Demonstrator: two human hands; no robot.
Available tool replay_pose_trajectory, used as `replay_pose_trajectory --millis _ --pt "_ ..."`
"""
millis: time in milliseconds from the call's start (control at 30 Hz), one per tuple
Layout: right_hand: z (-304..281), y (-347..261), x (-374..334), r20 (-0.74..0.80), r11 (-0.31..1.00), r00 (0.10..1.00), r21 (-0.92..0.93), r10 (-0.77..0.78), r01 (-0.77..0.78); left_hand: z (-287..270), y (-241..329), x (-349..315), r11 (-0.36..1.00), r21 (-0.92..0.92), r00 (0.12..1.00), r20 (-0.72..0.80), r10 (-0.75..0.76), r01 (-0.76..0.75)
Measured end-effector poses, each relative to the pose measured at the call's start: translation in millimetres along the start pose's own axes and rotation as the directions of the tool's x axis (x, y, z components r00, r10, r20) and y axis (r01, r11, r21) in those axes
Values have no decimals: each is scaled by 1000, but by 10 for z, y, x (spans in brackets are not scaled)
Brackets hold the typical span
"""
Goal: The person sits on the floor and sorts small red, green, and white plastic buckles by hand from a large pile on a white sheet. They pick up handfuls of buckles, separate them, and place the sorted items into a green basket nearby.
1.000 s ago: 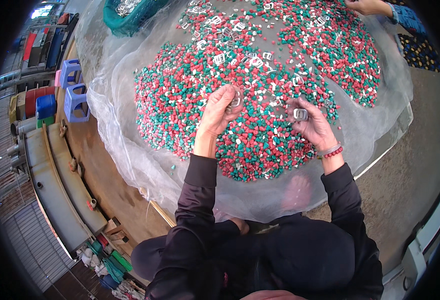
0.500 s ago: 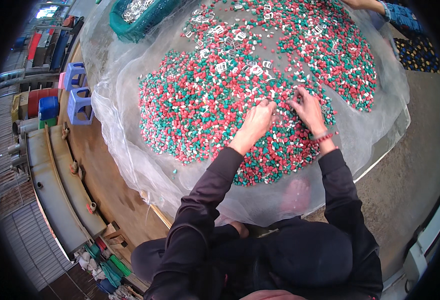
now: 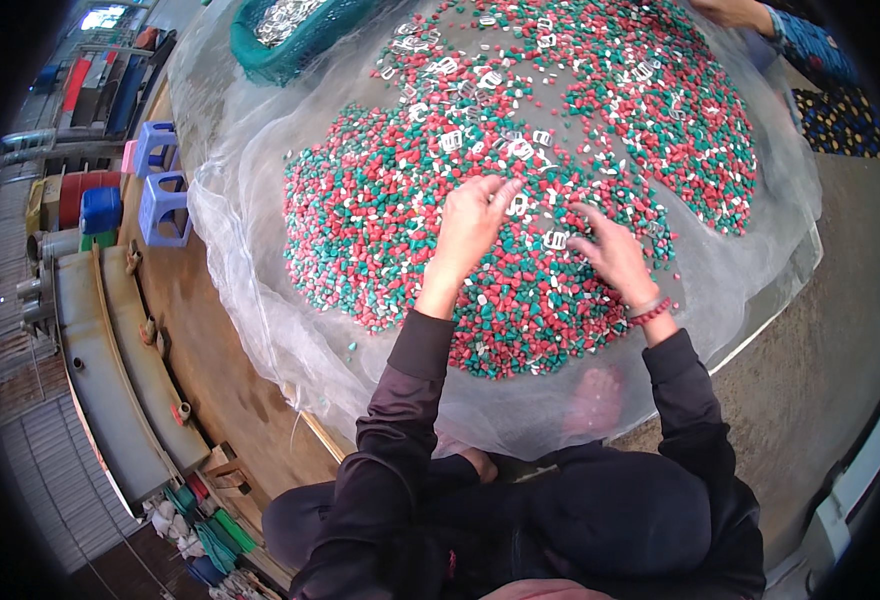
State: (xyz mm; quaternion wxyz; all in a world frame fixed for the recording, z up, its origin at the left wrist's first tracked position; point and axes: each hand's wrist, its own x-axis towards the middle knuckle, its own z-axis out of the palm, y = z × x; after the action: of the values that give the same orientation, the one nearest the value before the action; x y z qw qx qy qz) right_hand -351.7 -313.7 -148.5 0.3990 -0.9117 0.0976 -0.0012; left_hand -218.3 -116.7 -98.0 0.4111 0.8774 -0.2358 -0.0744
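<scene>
My left hand (image 3: 470,228) is over the spread of small red, green and white pebble-like pieces (image 3: 380,230), fingers drawn together; whatever lies between the fingertips is too small to make out. A white slotted buckle (image 3: 517,204) shows right beside those fingertips. To the right, my right hand (image 3: 617,255) has its thumb and fingers apart, holding nothing visible. Close to its thumb lies another white buckle (image 3: 555,240) on the pieces. More white buckles (image 3: 450,141) are scattered farther up the pile.
Sheer white netting (image 3: 250,250) spreads under the pieces. A green mesh basket (image 3: 260,65) of metallic-looking parts stands at the far left. Another person's hand (image 3: 735,12) reaches in at the far right. Blue plastic stools (image 3: 164,210) stand on the floor to the left.
My left hand has moved left and slightly away from my right hand. My right hand has opened its fingers and shifted a little down. Two buckles now show between the hands.
</scene>
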Motion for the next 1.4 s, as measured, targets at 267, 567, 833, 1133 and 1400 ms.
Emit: replay_pose_trajectory --millis 267,567,833,1133,1400 --pt "188 -75 -5 91 996 995 78 29 -36 60 10 65 964 266 989 130 -64 27" --pt "357 -108 63 270 956 953 -217 -137 199 -199 -94 -63 814 -395 886 367 -285 425" --pt "5 -102 -1 460 132 887 878 41 -461 -237 8 79 -56 -961 962 271 13 272" --pt "-392 37 -115 422 -355 895 866 143 -352 831 -137 610 971 204 983 160 91 -124" --pt "-186 245 -116 353 -698 922 620 -160 -358 175 218 213 826 -412 888 408 -210 384"
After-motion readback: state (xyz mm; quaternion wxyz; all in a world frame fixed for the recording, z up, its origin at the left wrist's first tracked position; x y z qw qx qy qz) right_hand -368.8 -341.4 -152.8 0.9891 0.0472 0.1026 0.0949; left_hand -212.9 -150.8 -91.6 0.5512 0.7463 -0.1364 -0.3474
